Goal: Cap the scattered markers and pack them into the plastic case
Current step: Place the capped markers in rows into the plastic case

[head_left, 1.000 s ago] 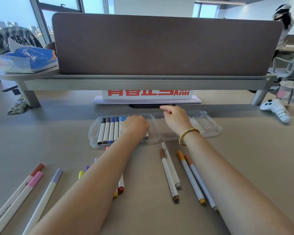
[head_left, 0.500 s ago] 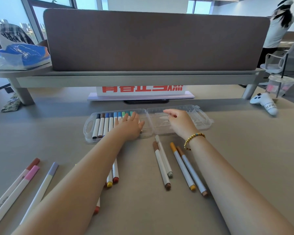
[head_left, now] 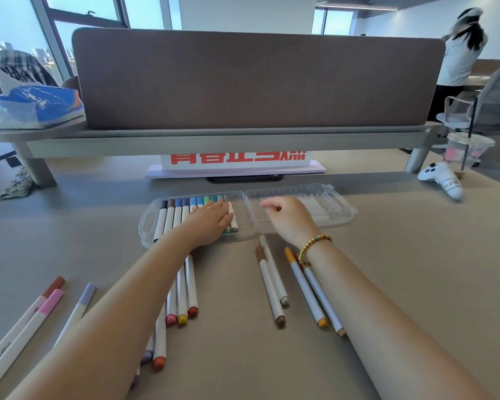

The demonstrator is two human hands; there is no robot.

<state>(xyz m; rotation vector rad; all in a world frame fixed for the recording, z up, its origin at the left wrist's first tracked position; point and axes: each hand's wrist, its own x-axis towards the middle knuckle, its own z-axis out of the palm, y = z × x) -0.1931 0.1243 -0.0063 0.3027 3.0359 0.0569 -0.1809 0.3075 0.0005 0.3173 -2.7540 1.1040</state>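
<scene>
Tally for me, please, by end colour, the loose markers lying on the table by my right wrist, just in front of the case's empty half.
Brown-ended marker: 1
Grey-ended marker: 1
Orange-ended marker: 1
Tan-ended marker: 1
Total: 4

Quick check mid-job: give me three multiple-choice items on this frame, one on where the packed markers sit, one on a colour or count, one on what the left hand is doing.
1. The packed markers lie in which half of the plastic case?
A. left
B. right
C. both

2. How many markers lie just left of the right forearm?
A. two
B. four
C. seven

3. The left hand is:
A. clenched in the air
B. laid flat on the packed markers
C. holding a cap

Answers: 1 A, the right half holds none. 2 B, four markers lie there. 3 B, its fingers lie straight across them.
</scene>
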